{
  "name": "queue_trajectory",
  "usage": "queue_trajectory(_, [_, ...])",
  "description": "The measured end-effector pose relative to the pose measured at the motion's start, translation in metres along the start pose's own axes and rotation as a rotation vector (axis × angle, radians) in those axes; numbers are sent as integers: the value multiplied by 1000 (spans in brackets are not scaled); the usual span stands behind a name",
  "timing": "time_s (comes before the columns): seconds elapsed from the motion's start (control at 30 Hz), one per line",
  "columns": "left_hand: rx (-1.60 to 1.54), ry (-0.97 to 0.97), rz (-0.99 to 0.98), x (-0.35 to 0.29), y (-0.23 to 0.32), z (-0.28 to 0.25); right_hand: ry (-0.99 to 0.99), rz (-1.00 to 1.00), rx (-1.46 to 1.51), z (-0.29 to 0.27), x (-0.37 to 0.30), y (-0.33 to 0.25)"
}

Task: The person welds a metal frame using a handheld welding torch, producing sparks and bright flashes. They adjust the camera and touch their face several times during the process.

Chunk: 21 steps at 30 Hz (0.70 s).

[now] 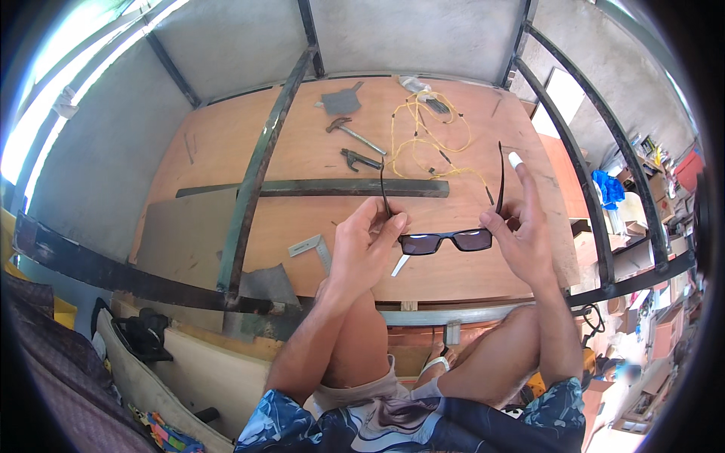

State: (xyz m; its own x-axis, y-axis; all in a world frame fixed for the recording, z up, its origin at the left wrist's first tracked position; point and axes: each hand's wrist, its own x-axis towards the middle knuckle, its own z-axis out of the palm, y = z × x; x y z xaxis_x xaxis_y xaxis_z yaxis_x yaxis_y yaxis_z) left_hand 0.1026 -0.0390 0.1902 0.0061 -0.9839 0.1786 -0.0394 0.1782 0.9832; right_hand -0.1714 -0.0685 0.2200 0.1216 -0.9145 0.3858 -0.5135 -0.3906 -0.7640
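Note:
Both my hands hold a pair of dark sunglasses (446, 242) above the near part of a wooden board. The lenses face me, and the two arms of the frame stick out away from me, unfolded. My left hand (368, 236) pinches the left hinge between thumb and fingers. At the right hinge my right hand (523, 235) grips with thumb and curled fingers, while its index finger, with a white covering on the tip, points up. Beneath the glasses a small pale pointed piece (400, 264) lies on the board, and a metal try square (310, 248) rests left of my left hand.
On the wooden board (483, 275) lie a claw hammer (356, 134), a black clamp-like tool (359, 160), a long dark metal bar (325, 188), grey scraps (341, 101) and a yellow cord (418, 141). Dark metal frame bars (260, 170) cross over it. Cluttered goods fill the far right.

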Motion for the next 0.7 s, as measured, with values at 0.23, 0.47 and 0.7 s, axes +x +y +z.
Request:
queue_trajectory(0.23, [-12,11,-17,0,-2,-1,-15,8,1,1,0,-1])
queue_trajectory(0.47, [4,4,6,2,-4,-4,-32,-19,-10,4,5,-4])
queue_trajectory(0.7, [6,11,-7,0,-4,-4,-49,10,12,4,5,-3])
